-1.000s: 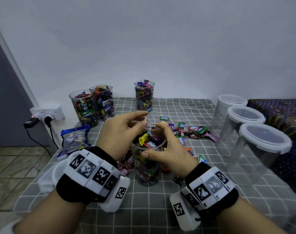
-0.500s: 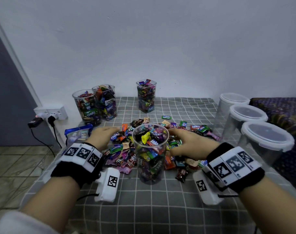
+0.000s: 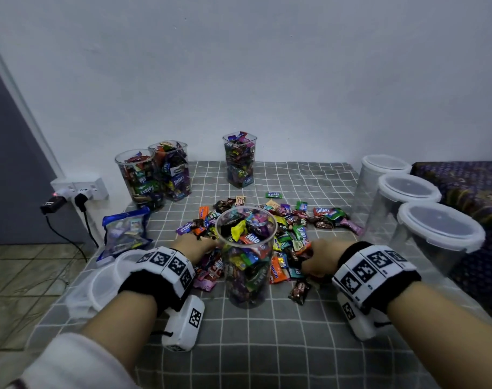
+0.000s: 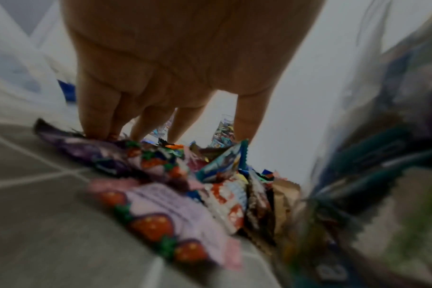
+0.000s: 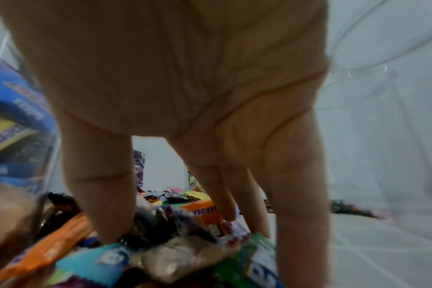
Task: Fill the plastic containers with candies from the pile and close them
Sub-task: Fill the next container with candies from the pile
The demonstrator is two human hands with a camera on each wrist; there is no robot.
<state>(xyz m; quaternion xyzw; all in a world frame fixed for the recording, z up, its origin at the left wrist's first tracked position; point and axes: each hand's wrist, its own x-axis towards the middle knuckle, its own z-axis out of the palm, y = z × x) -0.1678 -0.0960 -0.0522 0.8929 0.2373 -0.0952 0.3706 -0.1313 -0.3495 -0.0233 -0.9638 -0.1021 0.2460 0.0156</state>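
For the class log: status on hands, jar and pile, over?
Both hands down in the pile, fingers spread. Jar between them, heaped, no lid. Nothing in the way.

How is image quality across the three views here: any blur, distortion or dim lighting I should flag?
Head view: sharp in the middle, the open container and candy pile readable, dim flat light, wide-angle bending at the edges. Left wrist view: left hand fairly clear, wrappers below smeared by blur. Right wrist view: right hand fills the frame, soft throughout, candies blurred.
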